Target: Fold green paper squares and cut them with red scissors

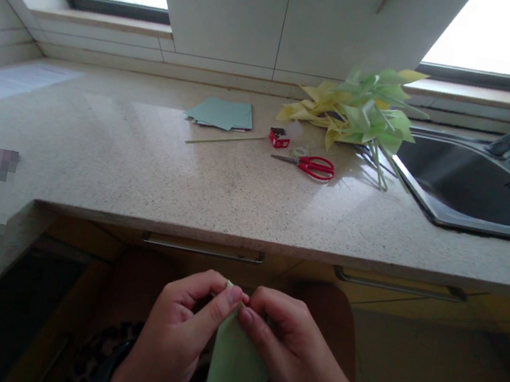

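Below the counter's front edge, a piece of pale green paper (230, 371) hangs between my two hands, narrow at the top and wider toward the bottom. My left hand (187, 324) is closed on its upper tip, with thumb and index finger pinched together. Right beside it, my right hand (285, 338) pinches the same tip from the other side, and the two thumbs almost meet. The fingers partly hide how the tip is folded. Red-handled scissors (316, 167) lie on the counter in front of me, apart from both hands.
Blue-green paper sheets (223, 113), a thin green stick (224, 140), a small red box (279, 137) and a clear tape roll (299, 151) lie on the counter (139, 177). Yellow and green paper flowers (363, 108) rest beside the steel sink (478, 184). White paper (12, 81) lies left.
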The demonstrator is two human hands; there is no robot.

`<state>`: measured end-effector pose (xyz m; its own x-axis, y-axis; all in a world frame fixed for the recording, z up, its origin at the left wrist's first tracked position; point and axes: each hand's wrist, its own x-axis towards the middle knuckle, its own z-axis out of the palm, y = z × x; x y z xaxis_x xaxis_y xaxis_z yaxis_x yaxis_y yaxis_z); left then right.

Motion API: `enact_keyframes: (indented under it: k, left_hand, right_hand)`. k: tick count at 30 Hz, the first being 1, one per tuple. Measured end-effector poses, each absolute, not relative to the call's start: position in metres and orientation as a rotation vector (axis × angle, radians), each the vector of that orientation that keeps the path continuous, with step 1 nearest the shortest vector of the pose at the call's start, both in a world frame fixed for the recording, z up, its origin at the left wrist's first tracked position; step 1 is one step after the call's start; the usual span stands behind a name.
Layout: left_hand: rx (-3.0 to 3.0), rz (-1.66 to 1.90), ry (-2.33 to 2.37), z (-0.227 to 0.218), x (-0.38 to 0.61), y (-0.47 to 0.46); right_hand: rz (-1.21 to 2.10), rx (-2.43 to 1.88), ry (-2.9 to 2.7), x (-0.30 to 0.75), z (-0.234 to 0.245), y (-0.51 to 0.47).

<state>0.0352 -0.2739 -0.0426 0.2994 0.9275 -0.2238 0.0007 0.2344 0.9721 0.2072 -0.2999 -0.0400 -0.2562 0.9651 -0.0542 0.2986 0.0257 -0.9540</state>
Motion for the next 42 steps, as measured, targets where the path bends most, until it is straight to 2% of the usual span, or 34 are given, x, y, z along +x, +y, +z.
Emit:
enact_keyframes:
  k: [10,19,22,30,36,42]
  left_hand:
    - [1.052,1.0,1.216,-0.037,0.029,-0.261]
    - [1.136,0.948,1.22,-0.032,0.021,-0.246]
    - [1.213,0.909,1.255,-0.024,0.014,-0.24]
    - [1.526,0.885,1.26,0.007,0.01,-0.205]
    - [1.616,0.841,1.258,0.001,0.012,-0.177]
    - [2.013,1.01,1.45,-0.004,0.008,-0.169]
  right_hand:
    - [1.266,-1.384,-1.633,0.218,-0.048,-0.304]
    - [1.179,-1.431,-1.657,0.229,-0.048,-0.297]
    - [1.041,-1.457,-1.731,0.237,-0.039,-0.29]
    - [0.361,-1.533,-2.143,0.249,0.01,-0.223]
    - [0.306,-1.429,-2.374,0.254,0.011,-0.166]
    - [0.219,-1.428,-2.485,0.264,0.003,-0.141]
